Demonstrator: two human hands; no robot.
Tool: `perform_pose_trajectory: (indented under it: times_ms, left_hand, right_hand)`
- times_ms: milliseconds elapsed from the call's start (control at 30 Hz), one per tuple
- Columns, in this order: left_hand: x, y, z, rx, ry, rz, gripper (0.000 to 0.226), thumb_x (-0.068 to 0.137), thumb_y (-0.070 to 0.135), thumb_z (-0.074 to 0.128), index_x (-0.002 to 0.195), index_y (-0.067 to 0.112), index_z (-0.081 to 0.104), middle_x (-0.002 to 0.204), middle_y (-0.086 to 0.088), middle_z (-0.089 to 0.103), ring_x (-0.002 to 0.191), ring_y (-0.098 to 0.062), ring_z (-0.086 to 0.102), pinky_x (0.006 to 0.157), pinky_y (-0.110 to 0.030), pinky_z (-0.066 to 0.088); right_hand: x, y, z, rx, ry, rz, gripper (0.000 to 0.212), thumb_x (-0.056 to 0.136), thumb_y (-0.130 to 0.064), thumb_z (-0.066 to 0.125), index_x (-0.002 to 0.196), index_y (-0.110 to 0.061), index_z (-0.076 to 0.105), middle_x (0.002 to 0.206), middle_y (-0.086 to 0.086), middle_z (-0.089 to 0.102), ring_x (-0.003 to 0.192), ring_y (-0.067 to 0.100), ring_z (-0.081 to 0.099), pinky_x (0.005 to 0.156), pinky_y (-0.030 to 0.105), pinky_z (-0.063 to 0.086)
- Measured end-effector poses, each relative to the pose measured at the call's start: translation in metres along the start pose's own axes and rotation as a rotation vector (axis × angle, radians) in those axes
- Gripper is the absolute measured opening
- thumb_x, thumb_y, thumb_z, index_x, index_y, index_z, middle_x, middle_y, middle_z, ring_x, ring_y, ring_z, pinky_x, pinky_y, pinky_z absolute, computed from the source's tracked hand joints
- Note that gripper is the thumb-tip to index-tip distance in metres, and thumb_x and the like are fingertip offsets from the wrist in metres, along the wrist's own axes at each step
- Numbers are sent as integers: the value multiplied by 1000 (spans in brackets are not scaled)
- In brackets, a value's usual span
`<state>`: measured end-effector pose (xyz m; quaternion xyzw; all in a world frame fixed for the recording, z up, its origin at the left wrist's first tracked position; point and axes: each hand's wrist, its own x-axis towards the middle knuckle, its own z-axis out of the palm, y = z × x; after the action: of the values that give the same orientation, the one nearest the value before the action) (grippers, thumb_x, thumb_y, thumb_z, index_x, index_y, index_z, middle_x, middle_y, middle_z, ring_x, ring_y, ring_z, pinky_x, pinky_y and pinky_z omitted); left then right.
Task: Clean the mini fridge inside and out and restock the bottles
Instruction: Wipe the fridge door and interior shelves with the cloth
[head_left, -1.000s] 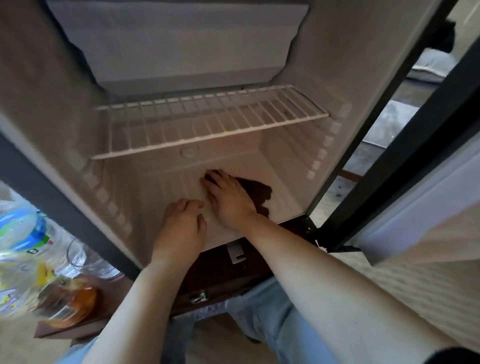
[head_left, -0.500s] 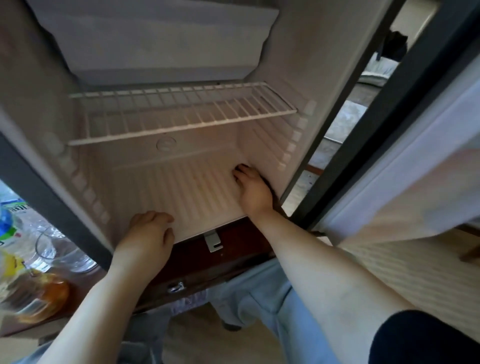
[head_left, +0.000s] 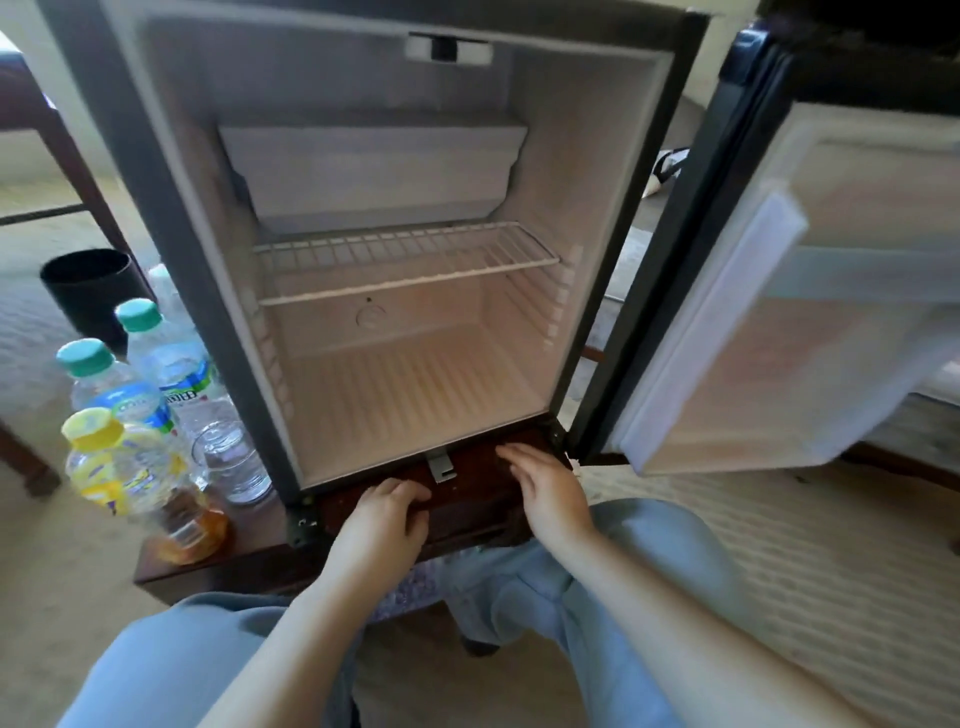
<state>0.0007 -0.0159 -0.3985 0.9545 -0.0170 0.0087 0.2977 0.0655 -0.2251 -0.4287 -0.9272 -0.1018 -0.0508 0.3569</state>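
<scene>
The mini fridge (head_left: 171, 218) stands open on a low dark wooden table (head_left: 218, 566). Its inside holds nothing but a white wire shelf (head_left: 405, 260) and a ribbed floor (head_left: 415, 395). My left hand (head_left: 382, 525) rests on the dark ledge just in front of the fridge, fingers loosely bent. My right hand (head_left: 548, 493) lies flat on the same ledge, to the right of a small metal latch (head_left: 440, 465). I cannot tell whether a dark cloth lies under my hands. Left of the fridge stand water bottles (head_left: 156, 358) with teal caps and a yellow-capped tea bottle (head_left: 130, 478).
The fridge door (head_left: 779, 322) hangs open to the right, its inner shelf bare. A clear glass (head_left: 231, 462) stands beside the bottles. A black bin (head_left: 85, 291) sits on the carpet behind them. My knees in light jeans (head_left: 649, 561) are close under the table.
My right hand has come out of the fridge's right corner onto the front ledge. My left hand slid back too. The view has pulled back and shows the whole fridge.
</scene>
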Motion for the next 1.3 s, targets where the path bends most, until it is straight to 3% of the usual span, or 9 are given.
perform_pose_trajectory:
  times_ms: [100,233,333,500,600,700,800,1100,1300]
  left_hand:
    - [-10,17,-6,-52,6,-25,27,92,26,57,119,25,61,115,8,59,106,-11,55,89,-26,47]
    - [-21,60,-14,-184,14,-8,32,88,31,64,118,26,57,104,14,64,90,-1,60,77,-11,45]
    - [-27,97,-31,-342,105,-18,32,85,34,67,113,24,55,94,16,64,83,2,60,67,-6,43]
    - [-33,126,-67,-369,194,1,41,84,29,67,122,22,52,107,13,62,86,-5,64,72,-17,47]
    - [-36,131,-84,-348,124,18,48,83,31,70,127,22,52,115,13,62,84,-2,64,75,-17,48]
    - [-40,134,-95,-414,-41,18,76,72,39,78,138,24,43,127,10,59,98,-4,65,91,-27,52]
    - [-44,141,-98,-351,20,4,88,69,42,81,141,19,35,126,10,55,104,-6,60,88,-26,51]
    - [-44,146,-120,-211,236,-43,43,77,9,67,118,15,55,101,4,62,93,-12,57,69,-16,39]
    - [-45,127,-157,-151,366,-116,11,83,19,70,79,18,60,65,9,51,71,-14,49,55,-24,31]
  right_hand:
    - [-15,-24,-18,110,6,-15,34,97,-9,50,123,-26,65,131,-6,59,122,2,50,105,10,31]
    - [-29,-74,-51,361,8,-19,31,97,-12,53,121,-26,66,124,-11,61,114,-7,49,95,-2,30]
    - [-38,-108,-75,549,2,-10,31,96,-14,56,119,-31,66,122,-12,63,114,-4,53,98,7,38]
    - [-42,-139,-106,688,-4,-14,38,91,-11,63,122,-33,62,124,-11,63,115,4,57,104,27,43]
    - [-40,-147,-116,670,51,24,29,84,-13,70,104,-29,55,110,-7,66,104,11,62,98,37,48]
    - [-37,-156,-126,567,74,50,24,82,-20,74,91,-25,53,98,-6,64,95,13,61,87,32,49]
    - [-37,-164,-134,527,72,10,22,79,-24,77,86,-20,57,93,-7,65,89,5,60,78,24,48]
    - [-27,-171,-166,487,90,-61,16,75,-21,81,73,-14,66,85,-12,66,80,-2,59,68,3,40]
    - [-12,-152,-194,295,208,-50,18,79,-26,78,72,-22,62,72,-3,66,75,18,65,67,25,47]
